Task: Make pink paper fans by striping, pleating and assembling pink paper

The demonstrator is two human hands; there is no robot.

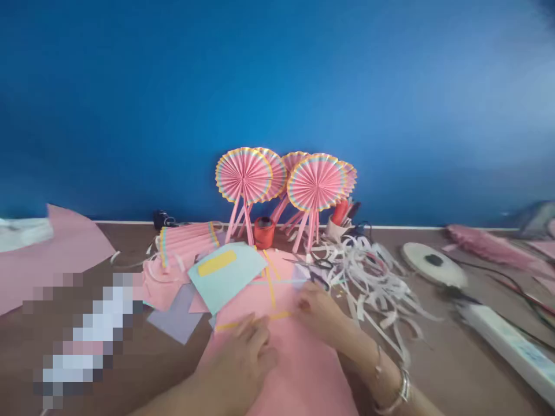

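A large pink paper sheet (299,352) lies in front of me, with a thin yellow paper strip (280,315) running across it. My left hand (243,355) rests on the sheet, its fingers stretched out over the strip's left part. At the strip's right end, the curled fingers of my right hand (318,312) are closed on it; the fingertips are partly hidden and blurred. Scissors (318,280) lie just beyond my right hand. A light blue paper piece (229,289) with a yellow rectangle (217,263) on it overlaps the sheet's far left side.
Several pink pleated paper fans (243,176) stand at the back beside a red-orange container (264,233). White paper strips (377,271) are heaped at right, near a white round device (433,263) and a power strip (511,341). Purple paper (180,315) lies left.
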